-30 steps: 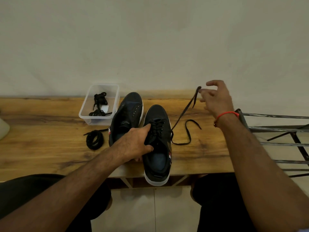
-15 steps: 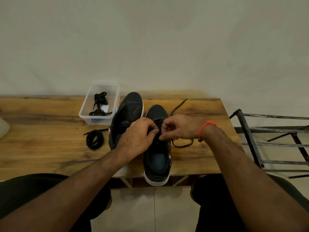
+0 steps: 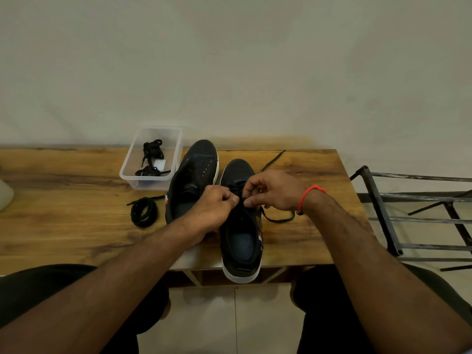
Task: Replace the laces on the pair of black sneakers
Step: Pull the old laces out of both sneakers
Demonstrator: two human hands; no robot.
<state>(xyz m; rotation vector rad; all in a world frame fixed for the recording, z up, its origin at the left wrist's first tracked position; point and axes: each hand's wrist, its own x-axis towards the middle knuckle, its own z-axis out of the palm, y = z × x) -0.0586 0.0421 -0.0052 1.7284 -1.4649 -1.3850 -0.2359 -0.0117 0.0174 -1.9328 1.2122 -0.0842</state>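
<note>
**Both hands pinch at the laced sneaker's eyelets**

Now both hands meet over the lacing of the right-hand sneaker [image 3: 241,241], which lies on the wooden table [image 3: 63,238] with its toe toward the wall and its white-soled heel hanging just past the near edge. The left hand [image 3: 213,210] has its fingers curled, thumb and forefinger pinched together on the black lace [image 3: 277,220] at the upper eyelets; its heel rests at the gap between the two shoes. The right hand [image 3: 274,191], with an orange-red thread bracelet [image 3: 307,194] on its wrist, pinches the same lace from the other side, fingertips almost touching those of the left hand. Which strand each hand has is too small to tell.

From the pinch, a loose length of lace loops out under the right wrist and lies on the table just beside the shoe; another end runs away beyond the right hand toward the far edge of the table.

Just left of the grip, touching the left hand's side, lies the second black sneaker [image 3: 196,175], its eyelets bare and its tongue exposed. Farther left of it, a coiled black lace [image 3: 143,212] rests on the wood. Beyond that coil, toward the wall, a clear plastic container [image 3: 127,172] holds two more bundles of black laces [image 3: 152,153] and a small white tag.

Well to the right of the hands, off the table, stands a dark metal rack [image 3: 383,213]. At the far left edge a pale rounded object is partly in view. The person's dark-clad knees sit below the table edge.
</note>
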